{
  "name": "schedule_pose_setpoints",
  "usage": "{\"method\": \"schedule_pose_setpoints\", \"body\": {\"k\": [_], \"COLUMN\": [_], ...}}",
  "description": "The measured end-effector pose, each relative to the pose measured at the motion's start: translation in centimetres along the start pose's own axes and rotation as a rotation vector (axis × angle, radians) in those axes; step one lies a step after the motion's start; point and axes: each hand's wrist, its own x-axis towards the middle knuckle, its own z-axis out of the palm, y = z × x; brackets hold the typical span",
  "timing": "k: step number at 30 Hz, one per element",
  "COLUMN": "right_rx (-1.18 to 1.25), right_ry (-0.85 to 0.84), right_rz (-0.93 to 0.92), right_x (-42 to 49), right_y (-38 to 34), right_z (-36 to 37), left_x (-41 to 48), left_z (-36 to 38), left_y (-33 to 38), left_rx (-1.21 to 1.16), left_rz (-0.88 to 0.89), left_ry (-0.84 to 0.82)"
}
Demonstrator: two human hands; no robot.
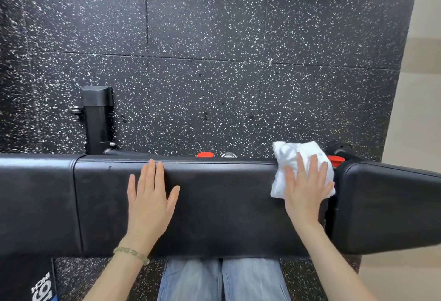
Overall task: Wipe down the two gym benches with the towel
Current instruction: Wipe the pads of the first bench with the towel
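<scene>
Now the wiping of one bench (226, 205) is under way: the right hand (306, 186), fingers straight, presses the white towel (286, 155) down towards its right end, while the left hand (149, 195) lies flat mid-bench, holding nothing. Next, probably, a firm sweep leftward.

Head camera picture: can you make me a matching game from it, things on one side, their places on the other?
Things: 1 towel; 2 left hand; 3 bracelet; 4 jeans.
Places: a on the left wrist; b flat on the bare bench; c under the right hand; d on the bench's near side.
Pairs: 1-c, 2-b, 3-a, 4-d.
</scene>
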Motion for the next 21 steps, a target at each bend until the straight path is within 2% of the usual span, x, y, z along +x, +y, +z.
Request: {"method": "schedule_pose_setpoints", "body": {"k": [2, 5, 7, 9, 12, 14, 17, 21], "right_rx": [-0.036, -0.276, -0.337, -0.328, -0.362, -0.268, -0.124, -0.213], "right_ry": [-0.089, -0.252, -0.331, -0.347, -0.218, -0.229, -0.314, -0.231], "right_rz": [-0.01, -0.159, -0.137, -0.242, -0.594, -0.724, -0.674, -0.773], "right_x": [1.6, 5.1, 6.3, 5.9, 3.9, 2.0, -0.4, 0.2], "right_y": [0.1, 0.1, -0.8, -2.2, -6.2, -10.3, -14.3, -13.1], "right_z": [0.2, 0.2, -0.5, -1.4, -2.3, -1.4, 0.8, 0.3], "left_x": [-0.1, -0.1, -0.1, -0.1, -0.1, 0.0, 0.0, 0.4], "left_z": [0.2, 0.5, 0.6, 0.6, 0.6, 0.6, 0.4, -0.2], "left_y": [0.3, 0.6, 0.6, 0.5, 0.4, 0.0, -0.5, -1.0], "left_rx": [-0.003, -0.009, 0.002, 0.015, 0.031, 0.032, 0.035, 0.041], "left_rz": [-0.014, -0.03, -0.032, -0.03, -0.015, 0.0, 0.023, 0.053], "left_ry": [-0.009, -0.014, -0.021, -0.023, -0.034, -0.046, -0.054, -0.046]}}
